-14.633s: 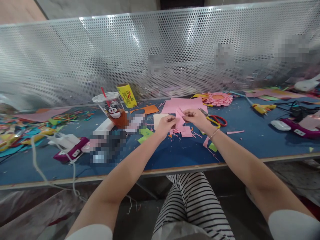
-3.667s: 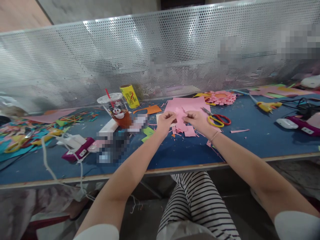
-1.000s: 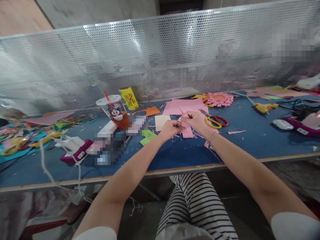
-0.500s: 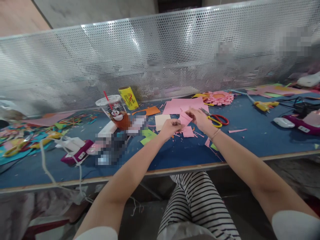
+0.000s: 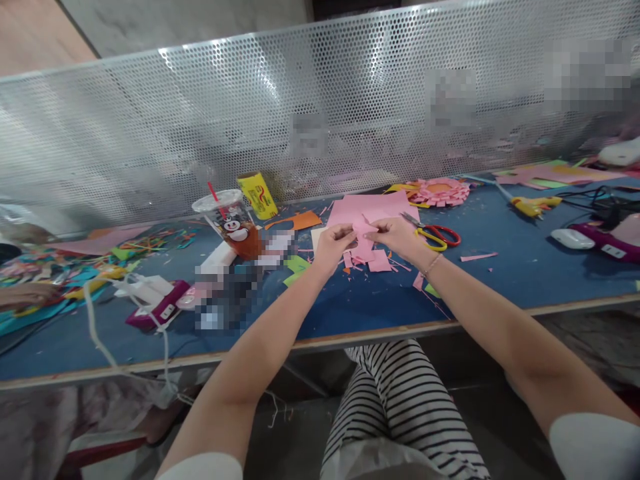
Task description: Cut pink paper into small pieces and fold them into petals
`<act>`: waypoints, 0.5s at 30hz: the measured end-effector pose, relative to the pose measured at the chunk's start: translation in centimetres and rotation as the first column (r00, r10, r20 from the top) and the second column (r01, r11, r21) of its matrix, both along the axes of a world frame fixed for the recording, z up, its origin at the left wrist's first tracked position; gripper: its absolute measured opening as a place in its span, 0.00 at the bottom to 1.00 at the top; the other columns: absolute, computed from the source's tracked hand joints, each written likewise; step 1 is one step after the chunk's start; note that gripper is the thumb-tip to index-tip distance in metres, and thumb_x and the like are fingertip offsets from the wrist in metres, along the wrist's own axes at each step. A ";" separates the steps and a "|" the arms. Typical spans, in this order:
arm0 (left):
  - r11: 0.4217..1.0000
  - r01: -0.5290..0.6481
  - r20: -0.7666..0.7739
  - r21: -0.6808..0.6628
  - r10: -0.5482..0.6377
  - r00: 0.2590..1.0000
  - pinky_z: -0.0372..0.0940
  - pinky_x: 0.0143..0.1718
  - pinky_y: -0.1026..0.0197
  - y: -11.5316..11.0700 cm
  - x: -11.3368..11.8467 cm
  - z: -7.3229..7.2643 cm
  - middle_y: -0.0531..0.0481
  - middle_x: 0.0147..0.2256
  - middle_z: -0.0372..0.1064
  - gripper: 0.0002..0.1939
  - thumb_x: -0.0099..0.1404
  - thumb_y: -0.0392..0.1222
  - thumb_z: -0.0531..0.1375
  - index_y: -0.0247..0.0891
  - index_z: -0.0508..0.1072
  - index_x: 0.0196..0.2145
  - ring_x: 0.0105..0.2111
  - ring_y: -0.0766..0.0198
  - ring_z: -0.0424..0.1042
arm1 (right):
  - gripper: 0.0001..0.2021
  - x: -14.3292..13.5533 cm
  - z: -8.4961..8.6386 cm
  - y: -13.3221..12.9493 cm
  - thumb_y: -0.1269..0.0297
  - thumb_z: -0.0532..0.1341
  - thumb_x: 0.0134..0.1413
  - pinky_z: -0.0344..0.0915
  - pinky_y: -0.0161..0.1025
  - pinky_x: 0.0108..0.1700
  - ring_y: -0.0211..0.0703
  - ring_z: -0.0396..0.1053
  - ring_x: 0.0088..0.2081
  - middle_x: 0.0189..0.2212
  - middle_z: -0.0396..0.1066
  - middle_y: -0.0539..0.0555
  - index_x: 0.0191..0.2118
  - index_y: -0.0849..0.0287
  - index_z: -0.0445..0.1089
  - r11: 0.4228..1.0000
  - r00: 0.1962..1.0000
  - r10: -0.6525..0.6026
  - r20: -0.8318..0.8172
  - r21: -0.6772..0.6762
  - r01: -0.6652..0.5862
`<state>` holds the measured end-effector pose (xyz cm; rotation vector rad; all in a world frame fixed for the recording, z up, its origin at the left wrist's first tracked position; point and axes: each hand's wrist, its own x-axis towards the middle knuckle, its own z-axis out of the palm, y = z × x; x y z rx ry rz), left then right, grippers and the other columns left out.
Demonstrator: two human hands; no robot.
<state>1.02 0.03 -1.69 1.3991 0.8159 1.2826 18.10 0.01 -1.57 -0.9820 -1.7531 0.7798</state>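
Note:
Between my two hands is a pink paper piece point(image 5: 363, 237), raised a little over the blue table point(image 5: 330, 313). My left hand point(image 5: 339, 241) pinches its left side, and my right hand point(image 5: 393, 235) pinches the right side. Behind them a large pink sheet point(image 5: 345, 207) lies flat. A small pink square point(image 5: 381, 261) rests just below my fingers among thin scraps. A cream sheet is partly covered by my left hand. Scissors with red and yellow handles point(image 5: 440, 236) lie right of my right hand.
To the left stand a drink cup point(image 5: 233, 230) and a yellow packet point(image 5: 258, 196). A purple power strip point(image 5: 157, 305) with white cables lies near the front edge. Another person's hand point(image 5: 30, 295) is at far left. A pink fringed ring point(image 5: 440, 192) and glue gun point(image 5: 535, 205) lie right.
My hands have drawn level, with the pink piece now held between them. My left hand has moved up over the cream sheet. At far left another person's hand has come into view.

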 end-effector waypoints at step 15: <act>0.993 -0.026 0.123 -0.115 0.041 0.992 0.65 0.31 0.62 -0.3 0.3 0.3 0.53 0.22 0.65 0.13 0.43 0.43 0.66 0.33 0.71 0.25 0.24 0.71 0.66 | 0.10 -0.2 -0.1 -0.2 0.59 0.61 0.42 0.47 0.34 0.23 0.31 0.47 0.21 0.18 0.50 0.45 0.21 0.60 0.63 0.999 1.000 -0.002 0.021 0.047 0.001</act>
